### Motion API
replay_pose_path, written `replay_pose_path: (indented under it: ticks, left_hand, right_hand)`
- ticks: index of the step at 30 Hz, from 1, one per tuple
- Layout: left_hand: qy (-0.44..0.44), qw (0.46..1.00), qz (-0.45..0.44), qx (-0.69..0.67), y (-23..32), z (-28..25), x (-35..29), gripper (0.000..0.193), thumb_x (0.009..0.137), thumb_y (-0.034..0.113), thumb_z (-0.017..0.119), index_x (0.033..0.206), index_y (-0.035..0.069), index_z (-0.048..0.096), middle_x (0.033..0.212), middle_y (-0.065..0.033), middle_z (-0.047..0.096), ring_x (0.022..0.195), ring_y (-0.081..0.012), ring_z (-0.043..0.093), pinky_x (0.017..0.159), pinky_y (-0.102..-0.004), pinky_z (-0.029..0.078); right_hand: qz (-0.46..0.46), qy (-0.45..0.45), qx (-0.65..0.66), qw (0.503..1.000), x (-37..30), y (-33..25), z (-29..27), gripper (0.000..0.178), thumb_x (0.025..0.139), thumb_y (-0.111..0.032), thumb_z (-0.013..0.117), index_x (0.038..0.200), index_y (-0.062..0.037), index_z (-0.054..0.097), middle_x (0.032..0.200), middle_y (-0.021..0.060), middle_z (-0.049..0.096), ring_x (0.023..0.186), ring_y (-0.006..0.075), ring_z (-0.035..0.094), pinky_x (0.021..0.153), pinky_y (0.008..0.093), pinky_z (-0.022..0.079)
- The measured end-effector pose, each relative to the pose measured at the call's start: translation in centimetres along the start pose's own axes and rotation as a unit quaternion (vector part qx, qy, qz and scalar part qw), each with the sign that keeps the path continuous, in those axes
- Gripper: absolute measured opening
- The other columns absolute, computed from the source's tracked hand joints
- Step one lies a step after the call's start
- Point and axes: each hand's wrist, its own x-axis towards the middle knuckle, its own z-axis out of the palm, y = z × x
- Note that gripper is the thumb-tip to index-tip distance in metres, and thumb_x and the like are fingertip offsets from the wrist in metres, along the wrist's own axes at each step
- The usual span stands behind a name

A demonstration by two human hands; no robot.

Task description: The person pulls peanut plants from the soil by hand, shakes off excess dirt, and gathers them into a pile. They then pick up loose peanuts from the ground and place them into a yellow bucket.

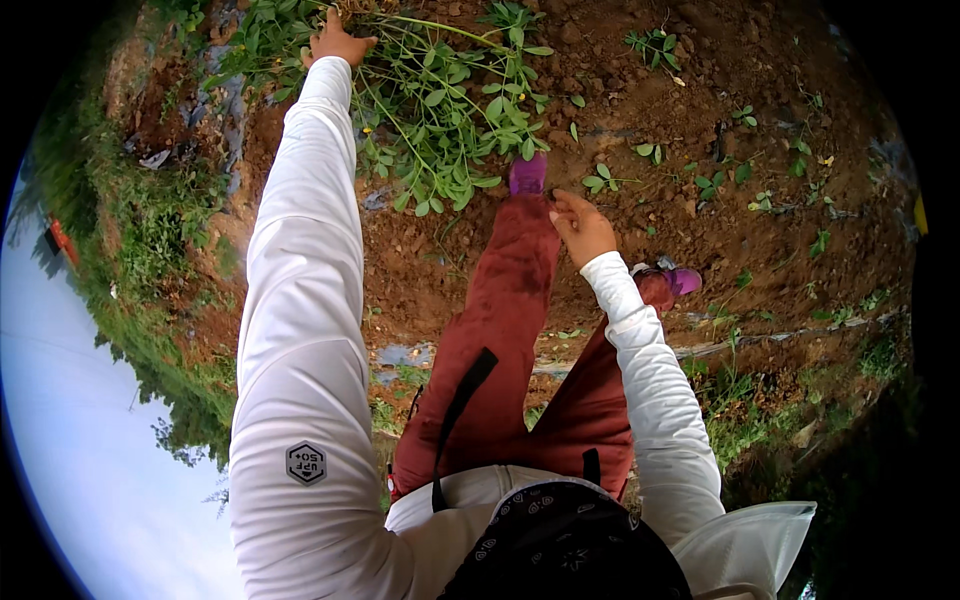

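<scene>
My left hand (340, 44) reaches far forward to the top of the view, with its thumb and fingers spread against the leafy green plants (455, 125). These have small oval leaves, long thin stems and a few yellow flowers, and look like peanut plants. Some fingertips are lost among the stems. My right hand (586, 232) hangs over the brown soil beside my knee. Its fingers are loosely bent and apart, with nothing visible in them.
My legs in dark red trousers (500, 290) stand apart, with purple shoes (528, 175) on the soil (620, 110). Loose sprigs (602, 180) lie to the right. Strips of plastic film (405, 355) show in the ground. Grass and bushes (165, 235) line the left.
</scene>
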Motion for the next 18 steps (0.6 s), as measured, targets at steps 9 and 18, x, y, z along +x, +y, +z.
replay_pose_path:
  ticks: [9, 18]
  left_hand:
    - [0.091, 0.974, 0.094, -0.183, 7.5, -4.1, -14.3, 0.038, 0.074, 0.029, 0.071, 0.105, 0.007, 0.064, 0.088, -0.0129, 0.066, 0.095, -0.031, 0.053, 0.082, -0.04, 0.044]
    - [0.036, 0.872, 0.16, -0.461, 17.5, -12.4, -23.7, 0.036, 0.072, 0.018, 0.074, 0.102, 0.001, 0.065, 0.079, -0.0101, 0.063, 0.074, -0.0178, 0.057, 0.066, -0.0301, 0.046]
  right_hand:
    - [-0.118, 0.132, -0.262, 0.949, 5.8, -7.9, -1.9, 0.097, 0.063, -0.029, 0.08, 0.142, -0.0197, 0.026, 0.146, 0.0165, 0.021, 0.134, 0.0389, 0.019, 0.103, 0.0481, 0.03]
    - [-0.092, 0.008, 0.151, 0.984, 3.0, -7.3, -3.9, 0.115, 0.062, -0.025, 0.084, 0.143, -0.0045, 0.005, 0.139, 0.0177, 0.032, 0.127, 0.0284, 0.035, 0.103, 0.0372, 0.032]
